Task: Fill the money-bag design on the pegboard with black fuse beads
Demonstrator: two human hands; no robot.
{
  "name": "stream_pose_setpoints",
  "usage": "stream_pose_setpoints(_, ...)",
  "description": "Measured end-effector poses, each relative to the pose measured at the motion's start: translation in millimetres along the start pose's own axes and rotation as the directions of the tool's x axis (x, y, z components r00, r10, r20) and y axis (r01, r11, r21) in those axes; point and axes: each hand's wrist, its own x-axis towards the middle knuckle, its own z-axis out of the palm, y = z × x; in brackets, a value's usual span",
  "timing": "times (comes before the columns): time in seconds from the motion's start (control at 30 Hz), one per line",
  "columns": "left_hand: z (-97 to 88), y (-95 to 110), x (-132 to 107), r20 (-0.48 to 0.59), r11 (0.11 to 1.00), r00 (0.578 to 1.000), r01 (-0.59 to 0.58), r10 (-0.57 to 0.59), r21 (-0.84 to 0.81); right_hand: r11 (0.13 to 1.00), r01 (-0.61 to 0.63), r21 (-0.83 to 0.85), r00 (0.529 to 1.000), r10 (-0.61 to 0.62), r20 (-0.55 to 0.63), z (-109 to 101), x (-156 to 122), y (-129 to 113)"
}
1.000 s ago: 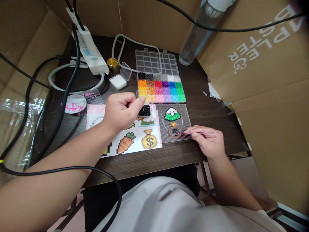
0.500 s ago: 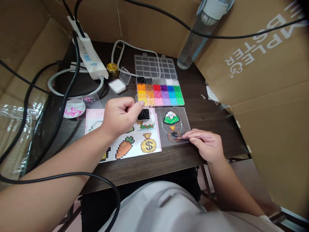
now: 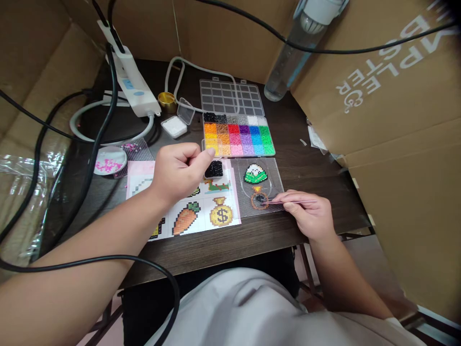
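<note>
Hands have barely shifted since half a second ago. Left hand (image 3: 178, 170) keeps its grip pinched, thumb against forefinger, on the clear lid (image 3: 211, 145) of the small box of black beads (image 3: 215, 168). That box sits on the pattern sheet (image 3: 201, 214), just below the bead organiser (image 3: 237, 137). Right hand (image 3: 310, 216) stays near the front edge of the counter (image 3: 223, 245), its grip pressed together on the thin tweezers (image 3: 291, 202). The tip of the tweezers rests, as before, on the brown bead ring (image 3: 259, 199) on the pegboard (image 3: 273, 185).

The pegboard's near edge lies close to the counter's front edge. A strip of bare wood runs between the pegboard and the cardboard wall (image 3: 396, 144) on the right, which stands near the right hand. A black cable (image 3: 108, 259) loops across in front of the left forearm.
</note>
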Motion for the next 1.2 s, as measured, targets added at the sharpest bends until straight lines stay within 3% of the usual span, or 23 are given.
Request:
stream_pose_setpoints(0.27, 0.5, -3, 0, -0.006, 1.0, 1.0, -0.018, 0.018, -0.007, 0.999, -0.022, 0.044, 0.999, 0.023, -0.031, 0, -2, 4)
stream_pose_setpoints(0.43, 0.3, -3, -1, -0.004, 1.0, 1.0, -0.023, 0.023, -0.022, 0.994, -0.037, 0.1, 0.979, 0.056, -0.193, 0, -2, 7)
stream_pose_setpoints(0.6, -0.2, -3, -1, -0.002, 0.999, 0.999, -0.033, 0.033, -0.018, 0.971, 0.069, 0.23, 0.961, -0.003, -0.276, -7, 31, -16)
stream_pose_setpoints(0.73, -0.4, -5, -1, -0.02, 0.998, 0.998, -0.064, 0.064, -0.01, 0.951, 0.196, 0.239, 0.956, -0.131, -0.261, -7, 84, -37)
stream_pose_setpoints(0.87, -1.4, -7, 0, -0.029, 0.998, 0.998, -0.057, 0.056, -0.017, 0.942, 0.182, 0.281, 0.972, -0.13, -0.196, 9, 127, -33)
stream_pose_setpoints(1.03, -0.9, -9, 0, -0.026, 0.999, 0.999, -0.036, 0.035, -0.029, 0.92, 0.073, 0.384, 0.99, -0.021, -0.138, 30, 131, -9)
stream_pose_setpoints(1.2, 0.3, -11, 1, -0.019, 0.999, 1.0, -0.024, 0.023, -0.024, 0.854, -0.045, 0.518, 0.989, 0.113, -0.099, 19, 121, -4)
